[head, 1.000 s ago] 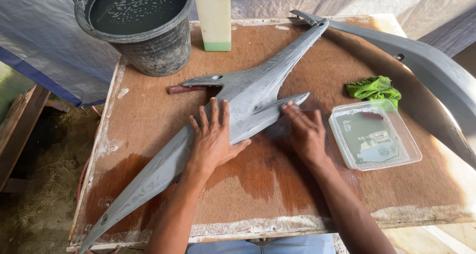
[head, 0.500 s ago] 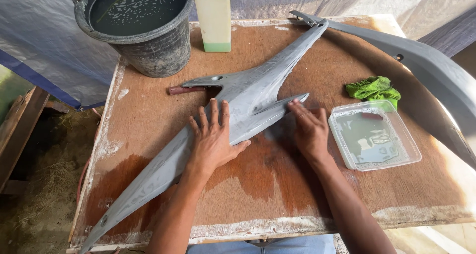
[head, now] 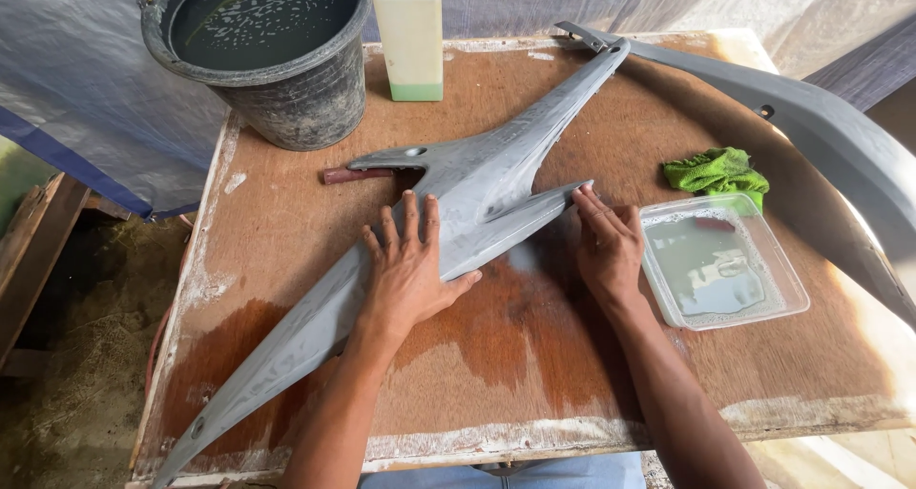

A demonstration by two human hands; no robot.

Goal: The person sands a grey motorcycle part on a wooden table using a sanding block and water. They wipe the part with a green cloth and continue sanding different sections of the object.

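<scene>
Outdoors, both hands press a grey panel (head: 477, 203) onto a wet wooden table (head: 534, 374).

A worn brown wooden surface (head: 592, 374) carries everything here; its edges are chalky white and a darker wet patch spreads across its near middle. A long grey branching panel (head: 496, 179) lies diagonally on it, from the near left corner to the far right. At the far left stands a black bucket (head: 286, 98) of dark water, with a pale plastic jug (head: 408, 41) just to its right. A small reddish-brown stick (head: 353, 175) lies beside the panel's left prong. On the right sit a green cloth (head: 716, 171) and, nearer, a clear square tray (head: 722, 260) holding water. Both hands rest palm-down: the left hand (head: 412, 270) on the panel, the right hand (head: 608, 244) at its right prong's tip.
</scene>
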